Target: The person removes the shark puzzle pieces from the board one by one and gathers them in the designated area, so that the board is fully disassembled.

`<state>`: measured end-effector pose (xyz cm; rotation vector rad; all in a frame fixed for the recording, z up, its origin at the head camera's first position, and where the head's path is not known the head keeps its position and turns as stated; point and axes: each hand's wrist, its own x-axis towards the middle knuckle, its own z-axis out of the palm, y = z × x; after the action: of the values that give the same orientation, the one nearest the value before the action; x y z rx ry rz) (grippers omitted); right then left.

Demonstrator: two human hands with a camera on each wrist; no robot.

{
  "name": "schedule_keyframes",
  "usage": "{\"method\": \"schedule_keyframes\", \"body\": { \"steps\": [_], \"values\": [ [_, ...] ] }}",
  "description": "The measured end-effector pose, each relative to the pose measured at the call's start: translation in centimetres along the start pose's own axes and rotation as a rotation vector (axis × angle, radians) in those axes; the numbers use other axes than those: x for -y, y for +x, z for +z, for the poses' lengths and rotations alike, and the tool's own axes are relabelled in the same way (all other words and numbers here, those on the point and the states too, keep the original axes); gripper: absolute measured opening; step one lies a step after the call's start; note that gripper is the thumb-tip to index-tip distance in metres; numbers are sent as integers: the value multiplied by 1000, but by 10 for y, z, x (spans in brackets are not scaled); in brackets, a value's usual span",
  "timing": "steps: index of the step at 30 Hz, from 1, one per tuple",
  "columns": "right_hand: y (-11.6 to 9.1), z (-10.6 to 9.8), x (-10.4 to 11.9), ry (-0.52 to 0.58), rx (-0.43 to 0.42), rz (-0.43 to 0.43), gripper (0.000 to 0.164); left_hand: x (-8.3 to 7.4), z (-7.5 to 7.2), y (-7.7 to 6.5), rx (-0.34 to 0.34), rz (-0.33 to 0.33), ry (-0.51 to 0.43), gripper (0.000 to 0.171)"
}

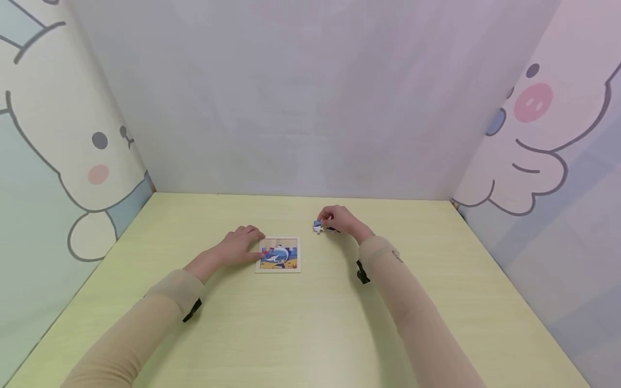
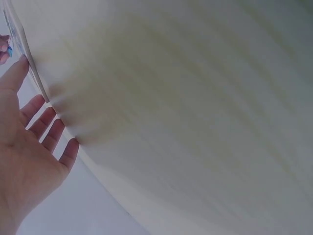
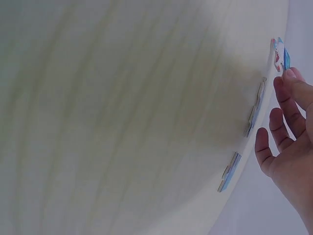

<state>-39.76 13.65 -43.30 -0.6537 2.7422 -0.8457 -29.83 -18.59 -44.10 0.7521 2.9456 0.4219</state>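
Note:
A small square jigsaw puzzle (image 1: 280, 271) with a pale frame and a dolphin-like sea picture lies on the table. Along its upper part, bare wood-coloured backing shows. My left hand (image 1: 237, 247) rests at the puzzle's left edge, thumb on the picture and fingers spread by the top left corner; the left wrist view shows those fingertips (image 2: 49, 117) on the tabletop. To the right of the puzzle, my right hand (image 1: 339, 218) pinches a blue puzzle piece (image 3: 286, 58) between thumb and forefinger. A blue-and-white piece (image 1: 317, 228) shows at its fingertips in the head view.
Two loose puzzle pieces lie flat under the right hand, one nearer (image 3: 229, 171) and one farther (image 3: 255, 107). The pale yellow table (image 1: 301, 328) ends at a plain curtain (image 1: 310, 108) behind, with cartoon-printed curtains on both sides.

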Motion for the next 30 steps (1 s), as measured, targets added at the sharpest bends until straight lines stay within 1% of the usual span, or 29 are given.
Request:
{"method": "schedule_keyframes", "body": {
  "steps": [7, 11, 15, 19, 22, 26, 28, 30],
  "values": [
    [1, 3, -3, -19, -25, 4, 11, -2, -1, -1, -7, 12, 0, 57],
    [-1, 1, 3, -48, -50, -6, 12, -3, -2, -1, -6, 14, 3, 57],
    [-5, 1, 13, -52, -56, -57, 15, -1, -1, -1, -8, 10, 14, 57],
    [-8, 3, 24, -88, -65, -158, 19, 0, 1, -2, -15, 7, -6, 56],
    [-12, 7, 33, -95, -56, -215, 23, -1, 3, -2, -20, 7, -35, 52],
    [-19, 12, 45, -103, -34, -225, 25, -3, 5, -2, -20, 21, -56, 46],
    [-22, 15, 50, -119, -30, -225, 26, -4, 5, -2, -12, 43, -47, 43],
    [-26, 18, 55, -128, -26, -227, 27, -5, 4, -2, 11, 61, -46, 40]
  ]
}}
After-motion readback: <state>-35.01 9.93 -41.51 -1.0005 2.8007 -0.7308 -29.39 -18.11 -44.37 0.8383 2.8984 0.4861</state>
